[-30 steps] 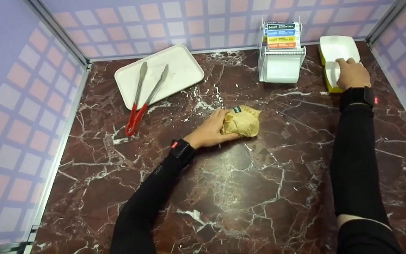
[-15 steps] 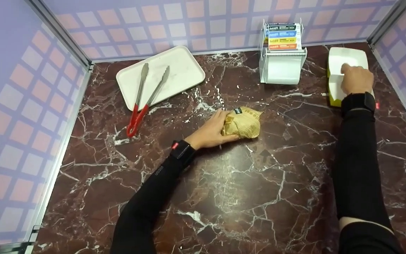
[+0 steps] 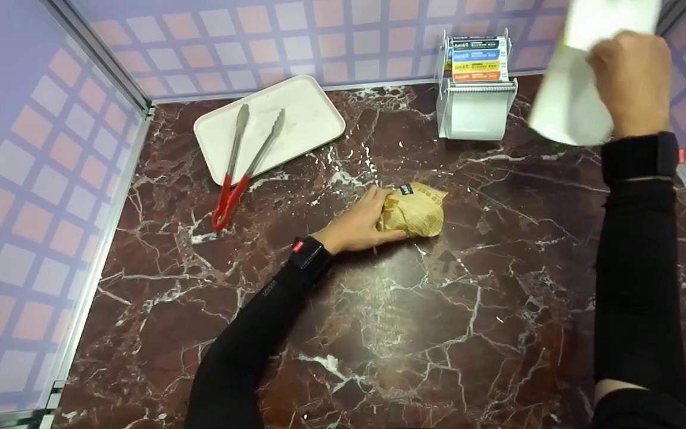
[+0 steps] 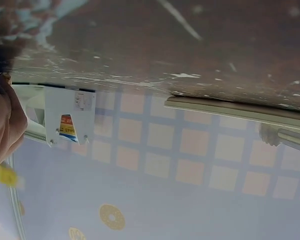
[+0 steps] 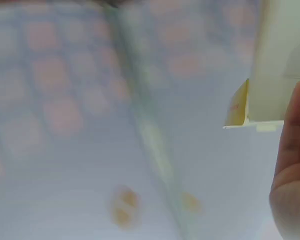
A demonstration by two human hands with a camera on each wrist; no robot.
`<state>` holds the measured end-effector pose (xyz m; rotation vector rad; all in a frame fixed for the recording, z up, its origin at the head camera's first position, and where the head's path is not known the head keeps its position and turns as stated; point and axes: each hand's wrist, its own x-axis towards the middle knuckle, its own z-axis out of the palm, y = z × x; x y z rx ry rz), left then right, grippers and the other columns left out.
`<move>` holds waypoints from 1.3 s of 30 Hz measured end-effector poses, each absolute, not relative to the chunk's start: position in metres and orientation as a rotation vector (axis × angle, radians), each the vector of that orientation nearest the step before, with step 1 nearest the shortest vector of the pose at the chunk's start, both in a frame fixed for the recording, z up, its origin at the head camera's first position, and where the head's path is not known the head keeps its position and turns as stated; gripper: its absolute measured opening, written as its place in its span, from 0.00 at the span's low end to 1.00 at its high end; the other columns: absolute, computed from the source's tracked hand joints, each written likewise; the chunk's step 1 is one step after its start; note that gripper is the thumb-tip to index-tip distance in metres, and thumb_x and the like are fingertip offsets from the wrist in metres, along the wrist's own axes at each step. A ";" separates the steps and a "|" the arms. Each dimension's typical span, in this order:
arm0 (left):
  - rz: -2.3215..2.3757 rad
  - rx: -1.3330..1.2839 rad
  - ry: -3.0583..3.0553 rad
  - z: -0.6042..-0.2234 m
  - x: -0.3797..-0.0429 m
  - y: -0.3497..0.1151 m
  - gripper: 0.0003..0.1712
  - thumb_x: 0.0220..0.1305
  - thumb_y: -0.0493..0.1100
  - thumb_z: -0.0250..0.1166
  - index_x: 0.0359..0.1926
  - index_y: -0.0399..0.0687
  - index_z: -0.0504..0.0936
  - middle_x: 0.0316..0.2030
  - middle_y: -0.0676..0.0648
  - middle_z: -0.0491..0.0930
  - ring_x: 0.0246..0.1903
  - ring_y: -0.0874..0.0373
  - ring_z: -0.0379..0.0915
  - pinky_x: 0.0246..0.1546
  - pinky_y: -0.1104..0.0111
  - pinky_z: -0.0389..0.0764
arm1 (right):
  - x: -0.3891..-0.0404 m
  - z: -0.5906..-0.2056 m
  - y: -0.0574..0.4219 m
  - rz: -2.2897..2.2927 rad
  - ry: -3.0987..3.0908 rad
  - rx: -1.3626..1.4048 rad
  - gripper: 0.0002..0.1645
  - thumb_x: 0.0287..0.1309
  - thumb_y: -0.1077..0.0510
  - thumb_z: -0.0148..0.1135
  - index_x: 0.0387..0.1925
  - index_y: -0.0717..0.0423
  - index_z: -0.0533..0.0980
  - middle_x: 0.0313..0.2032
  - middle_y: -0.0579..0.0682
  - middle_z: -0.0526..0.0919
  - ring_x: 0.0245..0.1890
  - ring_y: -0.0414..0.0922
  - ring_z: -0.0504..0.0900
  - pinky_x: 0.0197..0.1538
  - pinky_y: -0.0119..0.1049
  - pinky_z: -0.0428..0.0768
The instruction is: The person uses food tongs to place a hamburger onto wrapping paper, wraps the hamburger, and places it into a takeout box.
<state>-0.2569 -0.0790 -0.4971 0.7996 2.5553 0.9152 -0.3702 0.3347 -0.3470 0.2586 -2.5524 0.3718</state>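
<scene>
In the head view my left hand (image 3: 356, 225) lies round the near left side of a wrapped burger (image 3: 419, 213), thumb in front and fingers behind. The burger sits on the dark marbled table in yellow printed paper with a small black sticker on top. At the far right my right hand (image 3: 638, 80) pinches an open clamshell burger box (image 3: 575, 98), white inside and blurred, raised off the table. The right wrist view shows the box's pale inner wall (image 5: 275, 65) and a yellow outer flap (image 5: 237, 106) beside the fingers. Only part of the left hand (image 4: 4, 125) shows in its wrist view.
A white tray (image 3: 313, 113) stands at the back left, with red-handled tongs (image 3: 236, 173) lying across its front edge. At the back stands a label dispenser (image 3: 477, 110) with coloured label rolls. Patterned panels (image 3: 379, 36) enclose the table at the back and sides.
My right hand has lifted the box off the table; it slid toward me first, then rose. My left hand stays on the burger, which has shifted slightly right.
</scene>
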 end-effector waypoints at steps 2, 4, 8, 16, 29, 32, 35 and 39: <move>0.916 0.804 2.551 -0.496 -0.255 -0.079 0.56 0.64 0.65 0.68 0.79 0.40 0.54 0.63 0.42 0.65 0.62 0.53 0.67 0.72 0.57 0.72 | -0.368 -0.331 0.303 0.342 -2.454 0.367 0.11 0.63 0.72 0.57 0.33 0.68 0.86 0.32 0.70 0.87 0.28 0.69 0.81 0.33 0.59 0.75; 0.914 0.798 2.555 -0.496 -0.254 -0.079 0.56 0.64 0.65 0.68 0.79 0.40 0.54 0.64 0.42 0.65 0.63 0.53 0.66 0.73 0.57 0.71 | -0.369 -0.321 0.267 0.296 -2.449 0.454 0.12 0.65 0.70 0.57 0.32 0.67 0.86 0.31 0.68 0.87 0.26 0.66 0.81 0.30 0.55 0.74; 0.885 0.784 2.571 -0.496 -0.251 -0.079 0.57 0.64 0.67 0.67 0.79 0.40 0.53 0.68 0.41 0.63 0.68 0.52 0.64 0.76 0.55 0.67 | -0.375 -0.321 0.192 0.293 -2.549 0.614 0.09 0.67 0.67 0.60 0.38 0.67 0.85 0.37 0.66 0.89 0.33 0.65 0.85 0.37 0.58 0.83; 0.897 0.825 2.568 -0.495 -0.249 -0.074 0.58 0.62 0.68 0.69 0.79 0.41 0.55 0.65 0.41 0.65 0.64 0.50 0.66 0.70 0.55 0.74 | -0.401 -0.361 0.100 0.272 -2.830 0.870 0.11 0.69 0.69 0.58 0.47 0.68 0.83 0.46 0.66 0.88 0.46 0.62 0.88 0.57 0.51 0.86; 0.911 0.864 2.554 -0.496 -0.249 -0.072 0.54 0.64 0.64 0.69 0.78 0.43 0.56 0.59 0.45 0.65 0.57 0.55 0.66 0.63 0.63 0.77 | -0.421 -0.443 0.105 0.099 -2.909 0.978 0.09 0.53 0.73 0.68 0.36 0.65 0.86 0.38 0.65 0.89 0.40 0.65 0.86 0.50 0.57 0.85; 0.911 0.859 2.546 -0.496 -0.248 -0.072 0.54 0.64 0.64 0.69 0.79 0.42 0.55 0.61 0.44 0.65 0.59 0.54 0.66 0.68 0.61 0.74 | -0.420 -0.449 0.109 0.114 -2.941 0.972 0.08 0.52 0.72 0.70 0.37 0.66 0.86 0.39 0.65 0.89 0.41 0.65 0.86 0.51 0.58 0.85; 0.903 0.860 2.543 -0.495 -0.248 -0.072 0.55 0.65 0.64 0.68 0.79 0.42 0.54 0.62 0.44 0.65 0.62 0.53 0.65 0.71 0.60 0.72 | -0.420 -0.452 0.110 0.133 -2.969 0.971 0.08 0.52 0.72 0.71 0.37 0.66 0.86 0.40 0.66 0.89 0.42 0.65 0.86 0.51 0.58 0.85; 0.909 0.858 2.550 -0.495 -0.248 -0.073 0.55 0.64 0.65 0.68 0.79 0.43 0.55 0.62 0.44 0.65 0.62 0.53 0.65 0.71 0.59 0.72 | -0.420 -0.454 0.111 0.152 -2.981 0.982 0.08 0.52 0.72 0.72 0.36 0.66 0.85 0.39 0.66 0.89 0.42 0.65 0.86 0.51 0.57 0.84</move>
